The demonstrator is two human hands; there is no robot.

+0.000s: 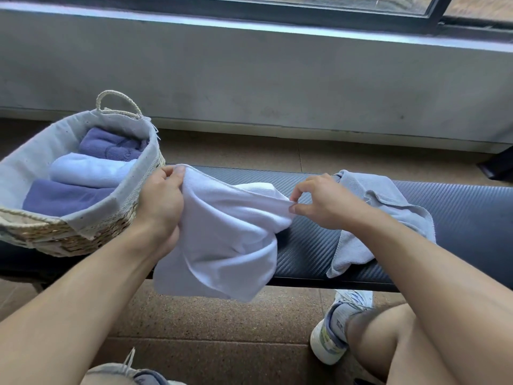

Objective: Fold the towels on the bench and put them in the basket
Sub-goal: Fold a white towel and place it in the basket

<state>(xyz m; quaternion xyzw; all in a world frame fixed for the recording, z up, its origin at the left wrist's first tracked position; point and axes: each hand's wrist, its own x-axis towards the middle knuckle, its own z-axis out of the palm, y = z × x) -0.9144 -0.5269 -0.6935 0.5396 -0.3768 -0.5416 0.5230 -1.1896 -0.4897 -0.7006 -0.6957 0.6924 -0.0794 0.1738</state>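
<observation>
A white towel hangs crumpled over the front of the dark bench. My left hand grips its upper left corner, right beside the basket. My right hand pinches the towel's upper right edge between thumb and fingers. A grey-blue towel lies rumpled on the bench behind my right wrist. The woven basket with a grey liner stands on the bench's left end and holds three folded towels: two dark blue and one light blue.
A grey wall under a window runs behind the bench. The floor is brown tile. My knees and sneakers sit in front of the bench at the lower right and bottom left.
</observation>
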